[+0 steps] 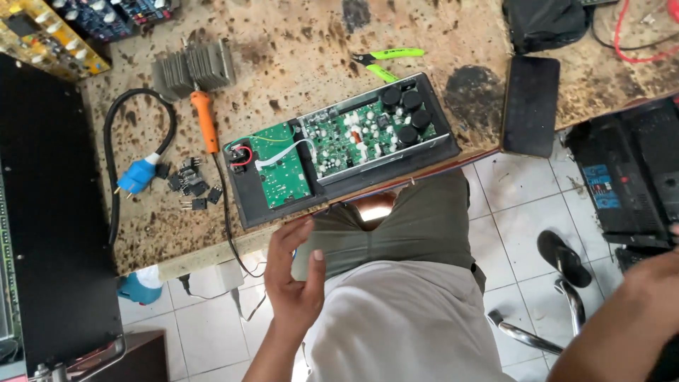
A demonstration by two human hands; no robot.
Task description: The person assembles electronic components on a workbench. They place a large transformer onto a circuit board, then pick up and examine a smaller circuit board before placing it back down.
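Note:
My left hand (293, 276) hovers below the workbench's front edge, fingers apart and holding nothing. It is just short of the near edge of a black metal chassis (247, 201), which carries a small green circuit board (279, 170) and a larger board with black capacitors (368, 131). My right hand (661, 263) reaches to the far right beside a black electronic unit (629, 177). Its fingers run off the frame edge, so I cannot see its grip.
On the stained bench (311, 49) lie an orange-handled soldering iron (206, 120), green-handled cutters (389, 60), a finned heat sink (194, 67), a blue plug (136, 175), small black components (187, 185) and a dark flat slab (530, 106). A black panel (49, 212) stands left.

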